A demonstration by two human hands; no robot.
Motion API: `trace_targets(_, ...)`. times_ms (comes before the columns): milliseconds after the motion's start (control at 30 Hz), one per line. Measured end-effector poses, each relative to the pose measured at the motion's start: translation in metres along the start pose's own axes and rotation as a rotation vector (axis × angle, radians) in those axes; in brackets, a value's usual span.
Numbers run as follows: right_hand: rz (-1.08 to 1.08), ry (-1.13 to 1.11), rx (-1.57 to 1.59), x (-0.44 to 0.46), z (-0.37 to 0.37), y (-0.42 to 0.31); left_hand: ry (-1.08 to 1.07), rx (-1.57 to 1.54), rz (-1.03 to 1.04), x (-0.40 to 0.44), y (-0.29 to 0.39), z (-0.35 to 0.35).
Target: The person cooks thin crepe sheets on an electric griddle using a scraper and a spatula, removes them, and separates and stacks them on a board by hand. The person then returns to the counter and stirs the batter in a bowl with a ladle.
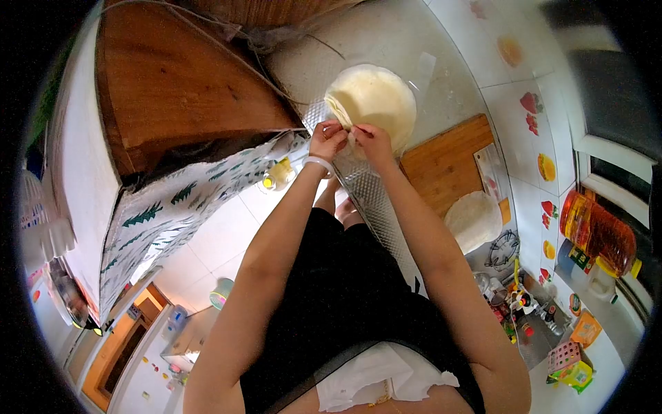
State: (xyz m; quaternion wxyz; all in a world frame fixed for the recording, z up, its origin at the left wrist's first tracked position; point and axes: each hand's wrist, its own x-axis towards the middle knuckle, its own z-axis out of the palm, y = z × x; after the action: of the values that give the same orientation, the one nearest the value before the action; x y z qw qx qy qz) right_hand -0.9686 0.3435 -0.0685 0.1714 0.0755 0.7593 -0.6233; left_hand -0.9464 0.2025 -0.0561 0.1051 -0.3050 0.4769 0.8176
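Dough (387, 93), perhaps layered, is pinched at its folded edge by the left hand (328, 140) and right hand (373, 143); gentle, even tension should prevent tearing.

A: Where does the light fall hardest?

B: White light nearly bleaches the floor tiles (215, 238), and the pale dough sheet (388, 103) shows bright against a duller grey countertop (296, 65), a soft shadow lying beside its fold. Textured metal edging (369, 196) glints below. The lamp's position cannot be told.

A: And the darker parts?

B: The brown wooden panel (183, 90), upper left, sits in dimness; window panes (614, 90) at right read almost black.

A: Picture quality?

B: A wide-angle view, circular, its corners black. Wall tiles (510, 114) bend toward the rim, and the amber bottle (594, 231) leans outward there. Detail softens at the upper right edge.
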Motion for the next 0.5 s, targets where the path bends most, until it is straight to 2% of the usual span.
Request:
trace_targets(167, 0.076, -0.048, 0.071, -0.001, -0.002, -0.002, 0.04, 0.034, 0.016, 0.0, 0.003, 0.006)
trace_targets(267, -0.285, 0.064, -0.09, 0.003, -0.001, 0.003, 0.065, 0.185, 0.036, 0.003, 0.002, 0.003)
trace_targets(367, -0.217, 0.131, -0.119, -0.004, -0.005, -0.032, 0.04, 0.291, 0.05, 0.007, 0.0, -0.004)
trace_targets(467, -0.442, 0.104, -0.349, -0.001, -0.008, -0.036, 0.037, 0.227, 0.006, 0.007, 0.003, -0.004)
trace_targets(500, -0.415, 0.055, -0.37, -0.002, -0.009, -0.039, 0.045, 0.185, -0.019, 0.007, 0.002, -0.005)
